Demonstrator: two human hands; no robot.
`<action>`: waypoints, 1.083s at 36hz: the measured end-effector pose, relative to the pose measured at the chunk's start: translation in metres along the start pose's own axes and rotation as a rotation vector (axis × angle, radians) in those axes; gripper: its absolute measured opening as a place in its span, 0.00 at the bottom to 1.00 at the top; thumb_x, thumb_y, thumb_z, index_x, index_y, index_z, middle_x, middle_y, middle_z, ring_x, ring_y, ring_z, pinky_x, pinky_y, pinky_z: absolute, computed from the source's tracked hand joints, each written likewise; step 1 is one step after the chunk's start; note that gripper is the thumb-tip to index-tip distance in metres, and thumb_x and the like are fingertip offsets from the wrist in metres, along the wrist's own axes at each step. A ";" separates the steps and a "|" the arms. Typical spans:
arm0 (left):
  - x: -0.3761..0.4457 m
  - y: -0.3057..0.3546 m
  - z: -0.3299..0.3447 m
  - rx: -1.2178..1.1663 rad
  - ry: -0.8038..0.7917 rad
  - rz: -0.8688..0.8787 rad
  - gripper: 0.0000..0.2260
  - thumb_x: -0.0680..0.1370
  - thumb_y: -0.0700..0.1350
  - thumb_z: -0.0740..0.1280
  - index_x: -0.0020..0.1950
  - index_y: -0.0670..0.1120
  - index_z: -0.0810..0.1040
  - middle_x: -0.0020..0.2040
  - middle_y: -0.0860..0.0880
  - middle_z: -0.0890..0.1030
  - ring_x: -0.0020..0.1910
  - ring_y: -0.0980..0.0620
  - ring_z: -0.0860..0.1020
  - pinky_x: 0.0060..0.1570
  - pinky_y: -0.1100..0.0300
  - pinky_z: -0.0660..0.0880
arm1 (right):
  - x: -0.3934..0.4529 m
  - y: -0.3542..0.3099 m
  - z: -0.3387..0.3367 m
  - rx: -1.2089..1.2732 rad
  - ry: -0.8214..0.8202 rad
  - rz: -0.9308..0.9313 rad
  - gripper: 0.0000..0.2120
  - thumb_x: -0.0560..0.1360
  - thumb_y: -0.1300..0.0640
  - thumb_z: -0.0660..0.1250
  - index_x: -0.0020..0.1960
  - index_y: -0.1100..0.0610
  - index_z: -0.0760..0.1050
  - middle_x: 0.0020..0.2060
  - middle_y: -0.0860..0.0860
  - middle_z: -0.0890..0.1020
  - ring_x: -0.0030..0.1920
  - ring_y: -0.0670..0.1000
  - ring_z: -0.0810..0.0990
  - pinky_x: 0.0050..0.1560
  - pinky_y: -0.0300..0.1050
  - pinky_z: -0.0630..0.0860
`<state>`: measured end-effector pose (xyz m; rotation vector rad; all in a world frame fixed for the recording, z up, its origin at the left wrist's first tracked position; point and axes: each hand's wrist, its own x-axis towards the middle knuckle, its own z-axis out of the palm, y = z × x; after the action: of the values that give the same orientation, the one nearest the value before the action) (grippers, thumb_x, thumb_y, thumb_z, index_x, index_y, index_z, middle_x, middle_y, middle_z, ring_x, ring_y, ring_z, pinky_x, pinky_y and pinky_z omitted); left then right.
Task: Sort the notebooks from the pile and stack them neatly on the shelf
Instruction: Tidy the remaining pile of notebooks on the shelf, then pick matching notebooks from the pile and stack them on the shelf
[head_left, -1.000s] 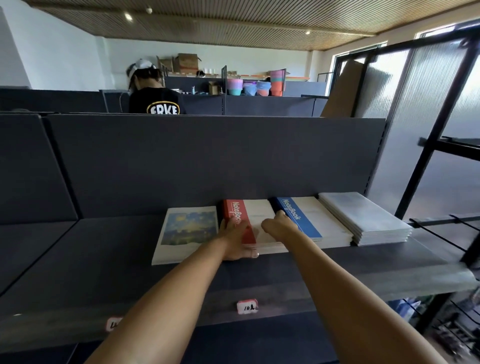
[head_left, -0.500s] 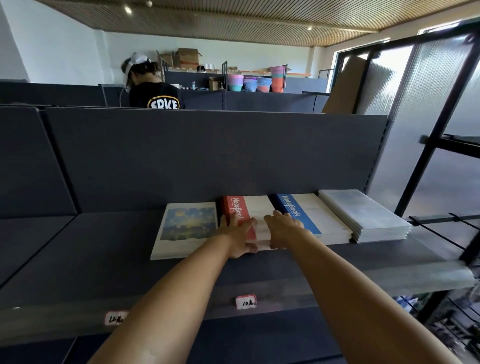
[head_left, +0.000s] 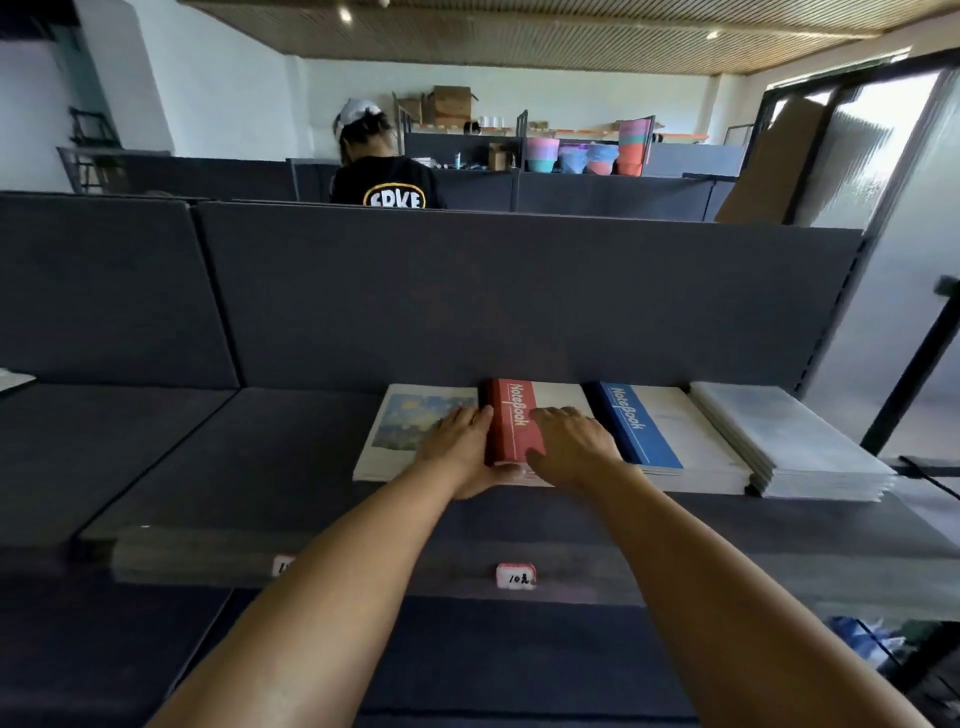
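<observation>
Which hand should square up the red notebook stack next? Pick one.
Left. The left hand already lies against the red notebook stack at its spine side; the right hand rests on top.

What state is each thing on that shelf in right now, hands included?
Red notebook stack: flat, held between both hands.
Blue notebook stack: flat, untouched.
Painting-cover stack: flat, partly under the left hand.
Grey stack: flat, at the right end.
Left hand: fingers straight against the red stack's side.
Right hand: resting on top.
</observation>
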<state>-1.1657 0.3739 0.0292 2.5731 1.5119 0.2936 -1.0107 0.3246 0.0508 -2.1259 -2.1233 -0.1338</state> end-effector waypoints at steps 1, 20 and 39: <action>-0.005 -0.005 -0.001 -0.023 0.047 -0.025 0.40 0.74 0.65 0.64 0.78 0.46 0.55 0.77 0.46 0.58 0.75 0.46 0.58 0.71 0.50 0.59 | 0.002 -0.005 0.002 0.003 0.001 -0.019 0.25 0.77 0.48 0.62 0.71 0.56 0.64 0.67 0.54 0.72 0.66 0.55 0.70 0.64 0.51 0.68; -0.154 -0.161 -0.046 0.084 0.255 -0.435 0.23 0.82 0.57 0.56 0.70 0.43 0.71 0.69 0.45 0.72 0.67 0.46 0.70 0.63 0.53 0.67 | 0.021 -0.189 0.013 0.052 -0.056 -0.387 0.26 0.79 0.40 0.56 0.71 0.54 0.65 0.69 0.53 0.71 0.68 0.55 0.67 0.67 0.51 0.62; -0.310 -0.375 -0.112 0.145 0.238 -0.681 0.21 0.81 0.57 0.56 0.69 0.48 0.71 0.68 0.48 0.73 0.67 0.47 0.70 0.62 0.51 0.69 | 0.034 -0.445 0.025 0.039 -0.128 -0.544 0.26 0.81 0.41 0.51 0.74 0.54 0.60 0.71 0.53 0.67 0.70 0.54 0.65 0.69 0.50 0.61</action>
<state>-1.6570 0.2869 0.0257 1.9883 2.4491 0.4180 -1.4563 0.3617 0.0453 -1.5183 -2.7005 -0.0077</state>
